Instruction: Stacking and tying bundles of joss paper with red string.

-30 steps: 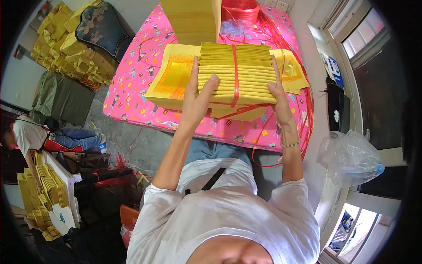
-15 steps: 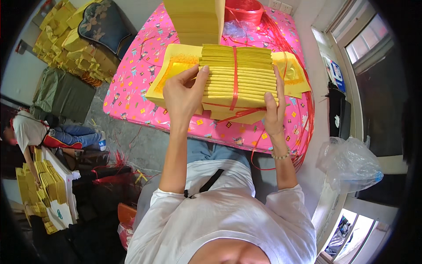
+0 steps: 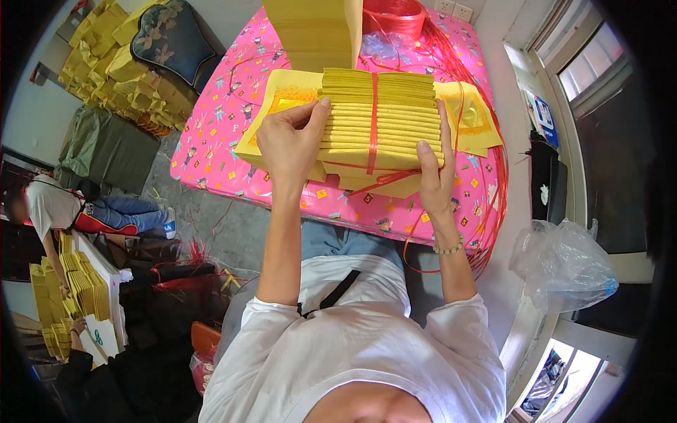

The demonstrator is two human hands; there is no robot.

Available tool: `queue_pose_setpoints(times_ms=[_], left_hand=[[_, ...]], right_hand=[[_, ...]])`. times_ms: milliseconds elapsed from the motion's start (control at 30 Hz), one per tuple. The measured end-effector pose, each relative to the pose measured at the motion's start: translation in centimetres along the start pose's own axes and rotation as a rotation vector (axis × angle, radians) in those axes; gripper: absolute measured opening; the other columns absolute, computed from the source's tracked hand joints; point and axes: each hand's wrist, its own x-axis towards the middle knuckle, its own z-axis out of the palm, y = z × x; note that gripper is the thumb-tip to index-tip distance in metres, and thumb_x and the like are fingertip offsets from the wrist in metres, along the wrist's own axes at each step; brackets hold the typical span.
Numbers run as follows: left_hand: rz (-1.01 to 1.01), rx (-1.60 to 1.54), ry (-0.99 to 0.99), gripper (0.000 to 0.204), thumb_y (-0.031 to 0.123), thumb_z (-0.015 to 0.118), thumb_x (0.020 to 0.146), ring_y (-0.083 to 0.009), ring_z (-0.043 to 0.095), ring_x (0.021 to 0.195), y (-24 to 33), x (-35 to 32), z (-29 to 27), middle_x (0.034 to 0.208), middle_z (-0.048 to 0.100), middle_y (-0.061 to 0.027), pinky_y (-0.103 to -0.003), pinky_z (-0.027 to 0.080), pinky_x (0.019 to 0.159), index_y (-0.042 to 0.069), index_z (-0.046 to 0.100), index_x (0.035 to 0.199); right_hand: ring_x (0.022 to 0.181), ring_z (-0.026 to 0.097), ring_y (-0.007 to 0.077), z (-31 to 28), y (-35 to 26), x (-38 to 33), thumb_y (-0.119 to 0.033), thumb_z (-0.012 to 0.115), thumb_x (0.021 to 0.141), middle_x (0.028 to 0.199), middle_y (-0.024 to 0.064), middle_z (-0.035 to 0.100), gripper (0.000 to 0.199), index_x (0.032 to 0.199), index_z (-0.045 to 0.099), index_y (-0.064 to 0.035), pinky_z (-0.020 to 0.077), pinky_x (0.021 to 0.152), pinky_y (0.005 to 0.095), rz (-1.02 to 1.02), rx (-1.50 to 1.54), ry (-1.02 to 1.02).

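Observation:
A thick bundle of folded yellow paper (image 3: 405, 130) stands on the pink table, with a red plastic strap (image 3: 374, 127) running down its middle. My left hand (image 3: 290, 149) grips the bundle's left side, thumb and fingers bent close together at the edge. At the right side, my right hand (image 3: 437, 176) presses its fingers along the end, with the thumb on the front face. Beneath the bundle lie flat yellow sheets with orange print (image 3: 278, 95), partly covered by it. Loose red strap (image 3: 384, 182) trails out below the bundle's front.
Behind the bundle rises a tall yellow paper stack (image 3: 317, 35). A red basket (image 3: 395, 20) and hanging red strands (image 3: 469, 63) are at the table's far right. A clear plastic bag (image 3: 564, 264) hangs at right. Another person (image 3: 60, 204) handles yellow paper stacks (image 3: 84, 282) at left.
The bundle has tilted or shifted very slightly to the left, together with both hands. At left, another hand shows more clearly beside the paper stacks.

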Motion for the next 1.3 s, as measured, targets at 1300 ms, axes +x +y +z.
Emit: queue_pose_setpoints(times_ms=[1300], left_hand=[[-0.475, -0.85, -0.509, 0.059, 0.047, 0.048, 0.094, -0.0201, 0.051, 0.116, -0.4, 2.8, 2.2, 0.128, 0.051, -0.0125, -0.029, 0.04, 0.098, 0.002, 0.045, 0.132]], right_hand=[[0.128, 0.039, 0.0194, -2.8, 4.9, 4.6, -0.055, 0.038, 0.096, 0.139, 0.01, 0.039, 0.07, 0.145, 0.026, -0.0078, 0.03, 0.107, 0.0327, 0.306, 0.383, -0.112]])
